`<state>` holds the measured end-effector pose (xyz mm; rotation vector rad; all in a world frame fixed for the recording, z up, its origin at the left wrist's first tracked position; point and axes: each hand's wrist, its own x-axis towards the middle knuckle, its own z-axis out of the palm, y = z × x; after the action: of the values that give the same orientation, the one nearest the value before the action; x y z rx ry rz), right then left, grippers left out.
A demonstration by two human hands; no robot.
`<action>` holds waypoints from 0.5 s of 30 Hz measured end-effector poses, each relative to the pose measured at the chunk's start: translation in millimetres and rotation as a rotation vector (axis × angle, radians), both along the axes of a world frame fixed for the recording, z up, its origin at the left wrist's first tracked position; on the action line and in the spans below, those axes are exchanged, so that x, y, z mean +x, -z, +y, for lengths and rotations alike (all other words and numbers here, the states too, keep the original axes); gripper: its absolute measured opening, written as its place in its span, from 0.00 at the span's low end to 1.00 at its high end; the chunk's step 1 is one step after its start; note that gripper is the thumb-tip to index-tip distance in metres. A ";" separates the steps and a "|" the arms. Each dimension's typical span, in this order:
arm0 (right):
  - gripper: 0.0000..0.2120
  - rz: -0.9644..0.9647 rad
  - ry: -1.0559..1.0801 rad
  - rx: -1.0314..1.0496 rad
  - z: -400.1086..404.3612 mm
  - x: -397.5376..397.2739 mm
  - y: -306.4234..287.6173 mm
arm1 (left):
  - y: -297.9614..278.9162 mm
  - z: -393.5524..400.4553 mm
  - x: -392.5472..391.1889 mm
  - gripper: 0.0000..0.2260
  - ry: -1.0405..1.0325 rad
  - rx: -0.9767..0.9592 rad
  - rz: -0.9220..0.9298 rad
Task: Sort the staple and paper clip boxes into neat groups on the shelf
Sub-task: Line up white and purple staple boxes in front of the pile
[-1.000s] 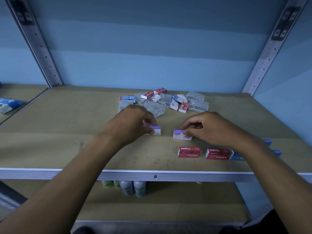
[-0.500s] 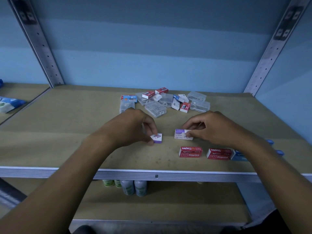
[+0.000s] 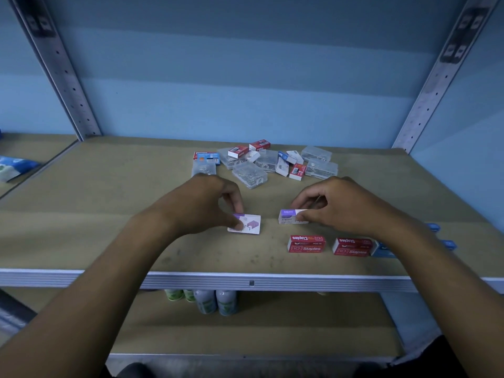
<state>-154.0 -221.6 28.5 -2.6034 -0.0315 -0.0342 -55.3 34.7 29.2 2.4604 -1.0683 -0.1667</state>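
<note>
Since half a second earlier, the small white-and-purple staple box (image 3: 246, 224) under the left hand (image 3: 203, 204) had turned from a narrow edge-on view to show its broad printed face, lying nearly flat on the tan fibreboard shelf (image 3: 109, 214). The left thumb and fingers pinched its left end. The right hand (image 3: 336, 204) had barely shifted; its fingertips gripped the right end of a second white-and-purple staple box (image 3: 289, 216), which rested on the shelf well apart from the first.

In the head view, two red cardboard staple boxes (image 3: 306, 243) sat side by side near the front edge, just in front of the right hand, with a blue box (image 3: 381, 249) just beside them, partly hidden by the right forearm. Toward the back lay a loose heap of clear plastic paper clip boxes (image 3: 249, 174) mixed with small red, white and blue boxes (image 3: 237, 151). On the lower shelf stood several pale bottles (image 3: 215, 301).
</note>
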 end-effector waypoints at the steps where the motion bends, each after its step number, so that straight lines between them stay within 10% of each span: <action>1: 0.06 0.000 0.002 0.006 0.4 -0.4 -0.4 | -0.8 0.4 -1.6 0.08 0.005 0.002 0.013; 15: 0.07 0.003 0.039 0.025 3.4 -2.9 -2.0 | 2.5 2.5 -7.7 0.06 0.083 -0.004 0.027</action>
<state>-156.8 -218.2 30.5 -2.5788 0.0201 -0.0437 -63.1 37.2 26.6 2.4052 -1.1587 -0.2227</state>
